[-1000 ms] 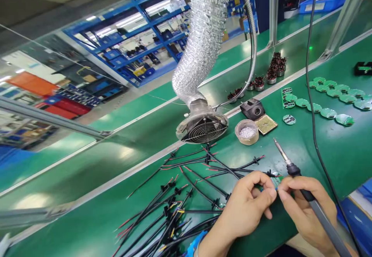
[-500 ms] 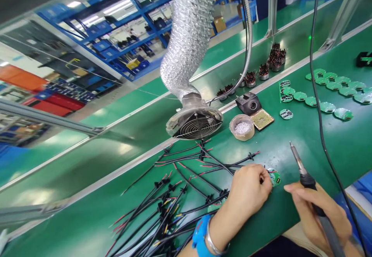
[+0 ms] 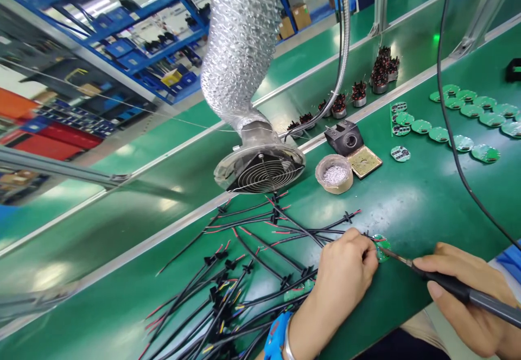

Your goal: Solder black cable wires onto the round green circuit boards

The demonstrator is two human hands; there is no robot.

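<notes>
A small round green circuit board [image 3: 382, 252] lies on the bench at the fingertips of my left hand [image 3: 345, 267]. That hand is closed in a pinch on a thin black cable, whose red wire end reaches over the board; the grip itself is partly hidden by the fingers. In my right hand [image 3: 468, 289] is a soldering iron [image 3: 443, 285], held like a pen with its tip pointing left, at the board's right side. To the left spread several black cables [image 3: 244, 289] with stripped red, yellow and blue ends. Another green board [image 3: 299, 290] is partly covered by them.
A fume extractor hood [image 3: 264, 167] hangs over the bench. Behind the board stand a bowl of solder bits [image 3: 334, 174], a sponge tray [image 3: 365, 162] and a black iron holder [image 3: 345, 138]. Rows of round boards [image 3: 438, 134] lie right; the iron's cord [image 3: 456, 167] crosses there.
My right hand has swung the soldering iron from upright down to the left, bringing its tip to the board. The left hand keeps its pinch beside the board. The view has shifted slightly.
</notes>
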